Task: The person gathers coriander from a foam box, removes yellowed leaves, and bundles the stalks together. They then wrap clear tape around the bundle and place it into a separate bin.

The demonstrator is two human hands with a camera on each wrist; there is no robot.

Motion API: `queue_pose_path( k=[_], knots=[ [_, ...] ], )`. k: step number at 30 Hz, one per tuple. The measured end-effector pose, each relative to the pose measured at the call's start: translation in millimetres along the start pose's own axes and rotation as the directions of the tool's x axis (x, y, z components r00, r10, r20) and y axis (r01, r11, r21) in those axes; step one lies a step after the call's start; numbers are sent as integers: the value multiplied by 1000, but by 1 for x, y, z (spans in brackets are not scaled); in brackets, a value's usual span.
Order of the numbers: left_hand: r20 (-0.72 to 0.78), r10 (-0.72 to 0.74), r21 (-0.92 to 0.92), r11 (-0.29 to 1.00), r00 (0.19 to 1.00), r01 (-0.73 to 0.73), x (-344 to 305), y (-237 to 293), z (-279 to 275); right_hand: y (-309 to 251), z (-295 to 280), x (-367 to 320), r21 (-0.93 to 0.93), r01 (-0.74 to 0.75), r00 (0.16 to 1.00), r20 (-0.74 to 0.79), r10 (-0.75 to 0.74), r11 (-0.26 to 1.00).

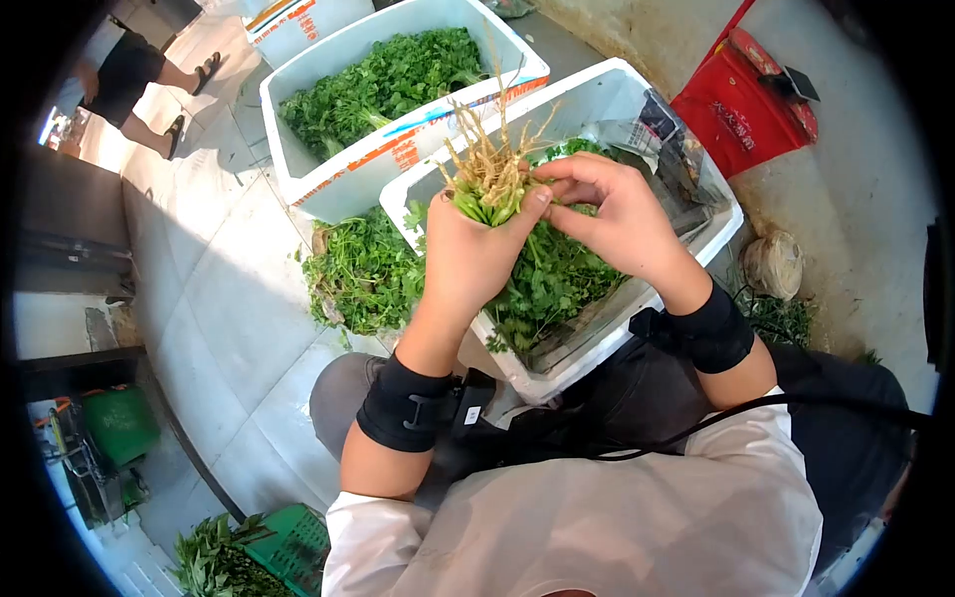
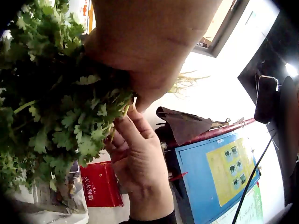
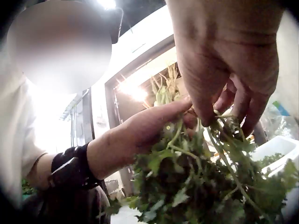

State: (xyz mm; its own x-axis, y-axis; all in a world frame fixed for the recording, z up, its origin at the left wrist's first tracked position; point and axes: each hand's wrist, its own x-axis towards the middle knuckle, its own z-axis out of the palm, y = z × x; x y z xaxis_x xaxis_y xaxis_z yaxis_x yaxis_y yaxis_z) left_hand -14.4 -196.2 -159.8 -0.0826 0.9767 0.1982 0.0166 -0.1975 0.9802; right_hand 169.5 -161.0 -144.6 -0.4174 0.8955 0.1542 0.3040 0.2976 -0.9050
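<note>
gripping leafy herbs (image 1: 552,274), left hand (image 1: 468,244), roots up

Your left forearm (image 1: 435,333) points to 1 o'clock, and your left grip (image 1: 473,249) is curled, thumb reaching toward 2 o'clock. Your right forearm (image 1: 684,284) angles to 11 o'clock; your right grip (image 1: 609,211) pinches with bent fingers, just beside your left thumb.

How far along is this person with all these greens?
Partway, it seems. The back box, heaped with leaves, looks done, though that's a guess. One rooted bunch is in hand: the left hand grips it, the right hand pinches its stems. Likely left: the loose greens on the floor, perhaps those in the front box too.
</note>
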Motion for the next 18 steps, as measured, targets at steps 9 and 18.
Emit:
queue_pose_path(
  k=[9,18],
  knots=[
    [-135,-47,-40,998,990,42,3,20,-16,10,-15,3,40,2,995,100,-6,999],
    [-27,39,-35,999,999,-40,-7,29,-24,17,-34,-1,-3,145,919,370,-133,989]
  ],
)
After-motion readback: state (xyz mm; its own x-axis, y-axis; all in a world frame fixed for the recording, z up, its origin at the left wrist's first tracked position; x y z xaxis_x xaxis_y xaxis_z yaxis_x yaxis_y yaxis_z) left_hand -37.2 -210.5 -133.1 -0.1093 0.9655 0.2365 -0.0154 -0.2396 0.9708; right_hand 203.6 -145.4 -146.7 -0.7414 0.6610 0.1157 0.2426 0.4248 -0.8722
